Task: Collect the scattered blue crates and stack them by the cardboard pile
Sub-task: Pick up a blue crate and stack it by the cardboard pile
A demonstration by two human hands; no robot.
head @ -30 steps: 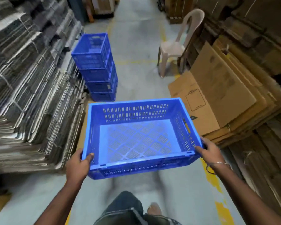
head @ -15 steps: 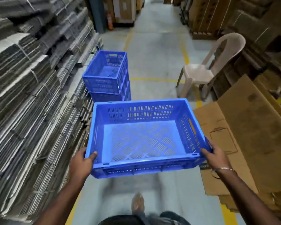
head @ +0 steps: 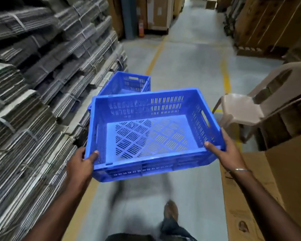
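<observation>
Mid-task: left hand and right hand each grip a near corner of an empty blue crate carried just short of the crate stack beside the cardboard pile; placing it remains.
</observation>
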